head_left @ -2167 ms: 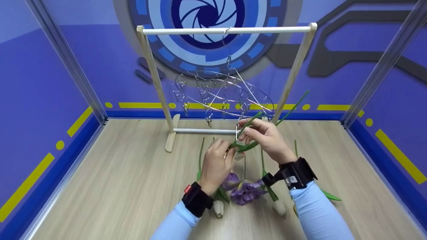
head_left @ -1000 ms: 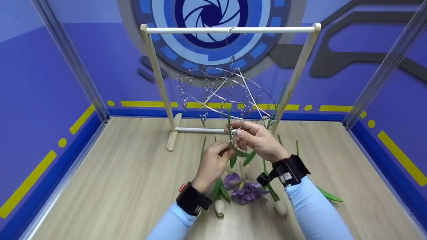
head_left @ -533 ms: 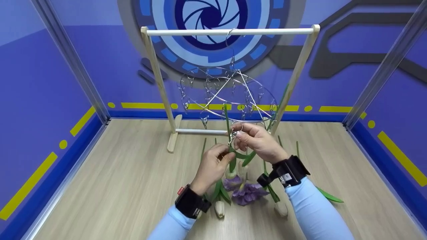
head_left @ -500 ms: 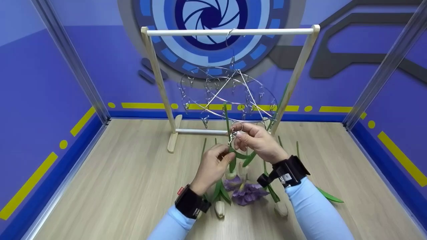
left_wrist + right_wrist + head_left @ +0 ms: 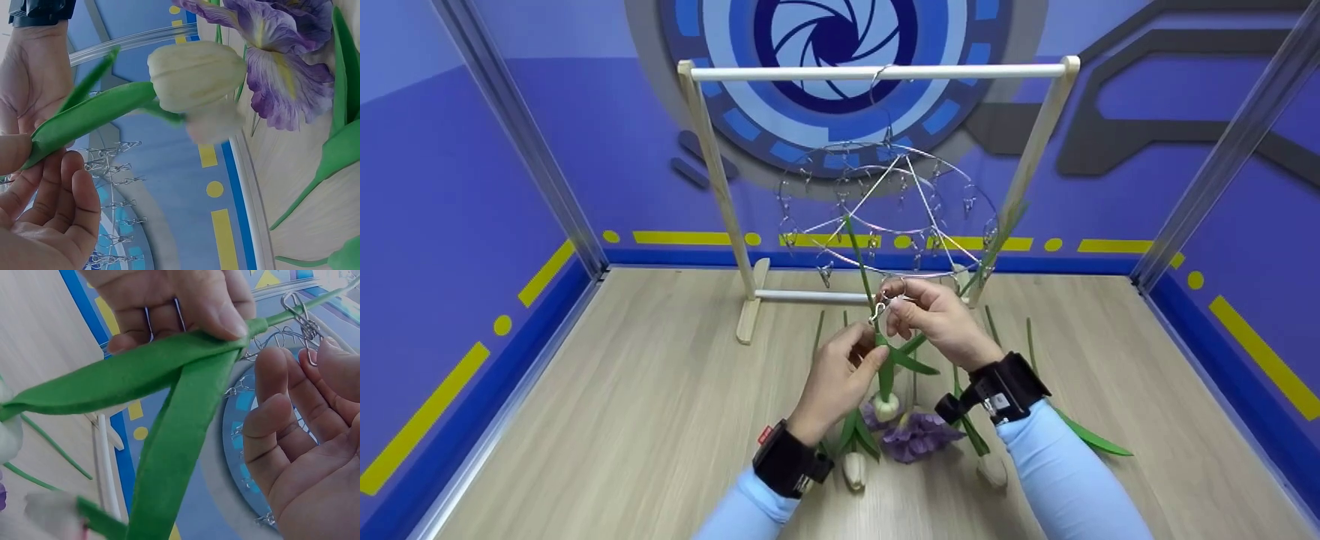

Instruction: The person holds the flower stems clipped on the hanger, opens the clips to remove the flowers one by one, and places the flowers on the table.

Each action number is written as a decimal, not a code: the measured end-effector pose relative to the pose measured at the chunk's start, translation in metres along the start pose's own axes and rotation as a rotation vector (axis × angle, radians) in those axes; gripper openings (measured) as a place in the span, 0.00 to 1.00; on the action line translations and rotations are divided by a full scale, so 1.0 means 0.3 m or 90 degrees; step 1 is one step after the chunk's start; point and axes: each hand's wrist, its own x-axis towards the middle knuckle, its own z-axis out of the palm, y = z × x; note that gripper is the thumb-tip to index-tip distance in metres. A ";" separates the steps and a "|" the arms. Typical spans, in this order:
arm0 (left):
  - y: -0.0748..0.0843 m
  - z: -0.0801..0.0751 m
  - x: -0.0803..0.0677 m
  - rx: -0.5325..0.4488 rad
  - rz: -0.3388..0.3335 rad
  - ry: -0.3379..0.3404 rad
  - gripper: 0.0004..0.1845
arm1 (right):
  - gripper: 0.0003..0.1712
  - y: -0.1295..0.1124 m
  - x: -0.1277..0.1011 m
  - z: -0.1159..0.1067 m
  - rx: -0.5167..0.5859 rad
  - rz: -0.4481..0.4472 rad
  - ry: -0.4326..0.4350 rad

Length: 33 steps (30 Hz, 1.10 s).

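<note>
A white tulip (image 5: 886,406) hangs bloom down, its green stem (image 5: 859,251) rising up and leaning left. My left hand (image 5: 844,371) pinches it where the leaves meet the stem; the right wrist view shows that thumb on the leaf base (image 5: 239,340). My right hand (image 5: 937,319) pinches a metal clip (image 5: 306,326), which lies at the stem just beyond the left hand's grip. Whether the clip's jaws grip the stem I cannot tell. The clip belongs to a round wire hanger (image 5: 885,169). Another green stem (image 5: 997,247) slants up at the hanger's right side.
The hanger hooks over the white bar (image 5: 780,73) of a wooden rack. On the table lie a purple flower (image 5: 919,436), white tulips (image 5: 853,471) (image 5: 992,471) and other green stems (image 5: 1030,341). Several bare clips (image 5: 825,274) dangle from the hanger.
The tulip's stem has turned from leaning right to upright, then left, and its bloom now shows below the left hand. The right hand has come to the clip. The hanger has swung and sits more level.
</note>
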 end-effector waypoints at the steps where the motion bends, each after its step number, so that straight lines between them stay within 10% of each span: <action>1: -0.001 0.000 -0.002 0.000 -0.001 -0.001 0.05 | 0.14 0.001 0.000 0.000 -0.002 0.004 0.003; 33: 0.016 -0.010 -0.023 -0.016 -0.027 -0.012 0.07 | 0.16 0.003 -0.003 -0.005 -0.044 0.045 0.034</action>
